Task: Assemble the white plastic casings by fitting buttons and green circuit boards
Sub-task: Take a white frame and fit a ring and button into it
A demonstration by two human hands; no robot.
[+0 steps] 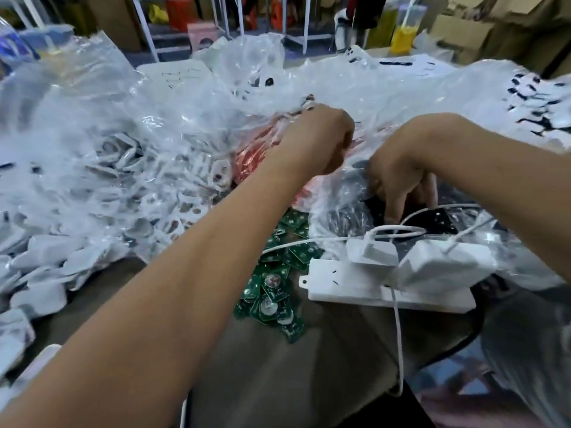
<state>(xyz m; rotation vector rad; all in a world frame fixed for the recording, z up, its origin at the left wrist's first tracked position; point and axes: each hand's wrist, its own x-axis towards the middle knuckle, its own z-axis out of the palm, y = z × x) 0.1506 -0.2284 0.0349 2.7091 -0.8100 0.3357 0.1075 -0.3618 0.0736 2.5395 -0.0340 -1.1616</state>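
A heap of green circuit boards [273, 282] lies on the table between my forearms. White plastic casings [46, 267] are piled at the left, many more under a clear plastic bag [108, 168]. My left hand [315, 140] is fisted, gripping a fold of clear plastic film [296, 114] above a reddish bag. My right hand [398, 180] reaches down into another clear bag [340, 211] holding dark parts; its fingers curl at the bag's opening, and what they hold is hidden.
A white power strip [340, 279] with two white adapters [445, 267] and trailing white cables lies at the right front. More bags with white and black parts fill the back right. Shelving, cardboard boxes and a yellow bottle [401, 38] stand behind the table.
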